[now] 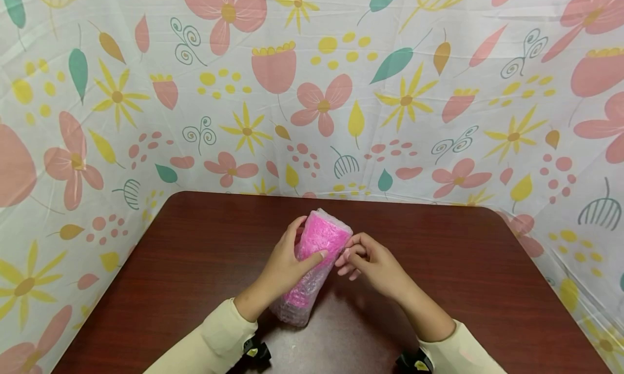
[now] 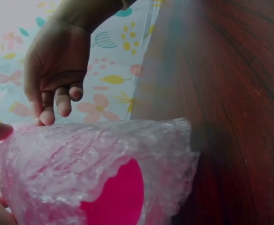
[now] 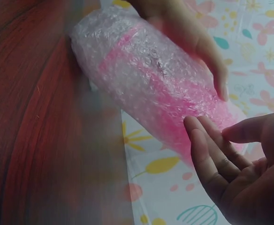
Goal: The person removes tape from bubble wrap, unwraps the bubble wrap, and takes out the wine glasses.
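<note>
While left hand (image 1: 286, 261) grips pink bubble-wrapped bundle (image 1: 324, 237), right hand (image 1: 374, 264) at its side; pinch unclear.

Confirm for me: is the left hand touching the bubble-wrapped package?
Touching. The head view shows the left hand gripping the package, its thumb lying across the pink front.

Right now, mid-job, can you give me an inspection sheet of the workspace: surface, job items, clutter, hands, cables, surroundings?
Surface: dark red-brown table, rounded far corners.
Job items: one bubble-wrapped pink bundle, tilted.
Clutter: nothing seen.
Left hand: grips the pink bundle from its left side.
Right hand: at the bundle's right edge; whether it pinches anything is unclear.
Cables: nothing seen.
Surroundings: flower-print cloth behind and on both sides.
</note>
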Tool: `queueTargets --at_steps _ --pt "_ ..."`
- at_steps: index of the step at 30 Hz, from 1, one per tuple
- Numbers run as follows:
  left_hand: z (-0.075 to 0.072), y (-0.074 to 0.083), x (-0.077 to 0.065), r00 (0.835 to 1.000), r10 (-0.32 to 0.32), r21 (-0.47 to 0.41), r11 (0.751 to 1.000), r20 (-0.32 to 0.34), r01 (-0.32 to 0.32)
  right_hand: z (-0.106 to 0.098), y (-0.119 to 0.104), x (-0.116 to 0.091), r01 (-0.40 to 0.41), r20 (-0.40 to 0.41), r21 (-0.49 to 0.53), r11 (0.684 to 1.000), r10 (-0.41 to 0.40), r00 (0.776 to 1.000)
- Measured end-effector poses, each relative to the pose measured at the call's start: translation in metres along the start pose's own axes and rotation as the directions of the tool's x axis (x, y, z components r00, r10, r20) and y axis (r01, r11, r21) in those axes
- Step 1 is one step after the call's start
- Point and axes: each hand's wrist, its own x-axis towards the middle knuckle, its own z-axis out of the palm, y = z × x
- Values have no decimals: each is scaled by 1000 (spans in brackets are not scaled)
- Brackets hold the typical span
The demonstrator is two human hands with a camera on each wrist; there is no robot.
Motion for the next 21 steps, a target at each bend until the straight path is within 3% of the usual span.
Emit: queueTargets --at_steps 9,21 --pt "0 0 -1 999 -36 8 999 12 36 1 1 2 -29 6 -30 999 29 1000" --pt "-1 3 -2 998 -18 -2 1000 55 18 1 3 3 -19 -22 -37 999 18 1000"
